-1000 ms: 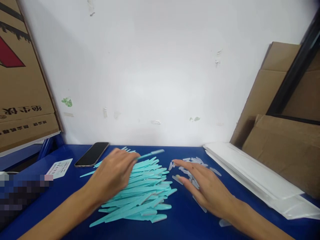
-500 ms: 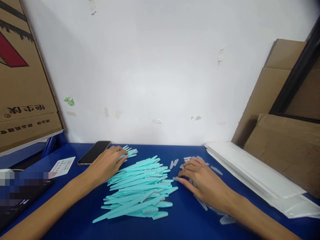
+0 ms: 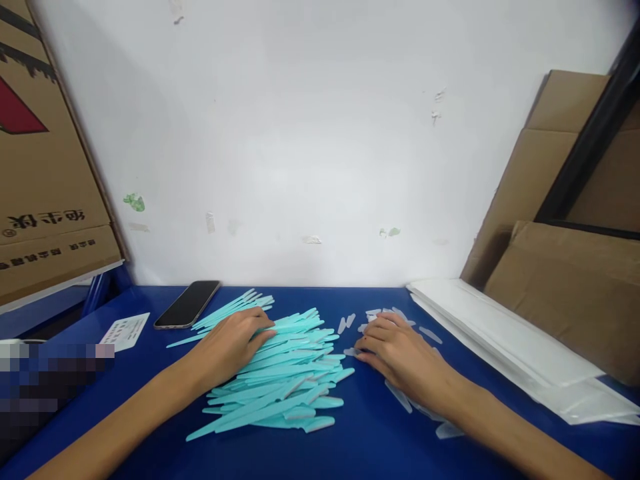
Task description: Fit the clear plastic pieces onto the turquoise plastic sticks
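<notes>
Turquoise eyebrow razors [image 3: 280,387] lie in a large loose pile on the blue table. My left hand [image 3: 237,343] rests over the pile's upper left, thumb and fingers closed around a razor's end. Behind that hand is a smaller group of the same razors [image 3: 233,307], laid roughly side by side. To the right, my right hand [image 3: 400,350] is bent over scattered clear plastic blade covers [image 3: 400,398]. Its thumb and forefinger close on one cover [image 3: 350,352], whose end sticks out at the left; the palm hides others.
A phone [image 3: 187,305] and a printed card [image 3: 125,332] lie at left, near a blurred dark object [image 3: 45,393]. White bags or sheets [image 3: 505,340] are stacked at right. Cardboard boxes [image 3: 565,293] stand beyond them, another box [image 3: 50,167] at far left, a white wall [image 3: 320,147] behind.
My left hand has moved right and nearer, from the small razor group onto the large pile, uncovering that group. My right hand stays nearly in place over the clear covers.
</notes>
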A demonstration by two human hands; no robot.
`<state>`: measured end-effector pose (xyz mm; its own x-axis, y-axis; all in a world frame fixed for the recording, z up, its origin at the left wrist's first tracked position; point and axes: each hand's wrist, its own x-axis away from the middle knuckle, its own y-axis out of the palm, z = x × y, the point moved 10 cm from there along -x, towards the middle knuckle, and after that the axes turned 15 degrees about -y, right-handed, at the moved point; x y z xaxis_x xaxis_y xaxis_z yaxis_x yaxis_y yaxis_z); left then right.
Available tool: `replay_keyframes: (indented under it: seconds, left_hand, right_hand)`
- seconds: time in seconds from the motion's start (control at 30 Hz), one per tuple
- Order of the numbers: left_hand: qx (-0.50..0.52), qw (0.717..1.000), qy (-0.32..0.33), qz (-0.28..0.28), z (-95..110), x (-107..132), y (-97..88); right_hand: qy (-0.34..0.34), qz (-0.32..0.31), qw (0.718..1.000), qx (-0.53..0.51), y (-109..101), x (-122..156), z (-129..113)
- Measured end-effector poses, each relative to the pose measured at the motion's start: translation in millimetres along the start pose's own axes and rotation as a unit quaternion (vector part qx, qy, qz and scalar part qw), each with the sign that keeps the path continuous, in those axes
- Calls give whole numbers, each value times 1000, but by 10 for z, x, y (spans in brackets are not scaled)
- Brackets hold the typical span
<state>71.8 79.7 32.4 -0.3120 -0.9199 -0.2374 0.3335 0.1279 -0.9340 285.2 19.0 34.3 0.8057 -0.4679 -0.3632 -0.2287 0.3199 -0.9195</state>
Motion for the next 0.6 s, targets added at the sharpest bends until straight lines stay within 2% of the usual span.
replay_keyframes:
  seconds: [0.33, 0.47, 0.6]
  left_hand:
    - [2, 1000, -8, 22, 9, -12, -73]
    - [48, 998, -25, 39, 16, -12, -160]
    - [111, 992, -51, 32, 36, -8, -229]
  right_hand:
    - [-12, 12, 1000, -9, 54, 17, 35]
    - [8, 22, 1000, -20, 75, 50, 104]
    - [-10, 19, 1000, -21, 41, 36, 59]
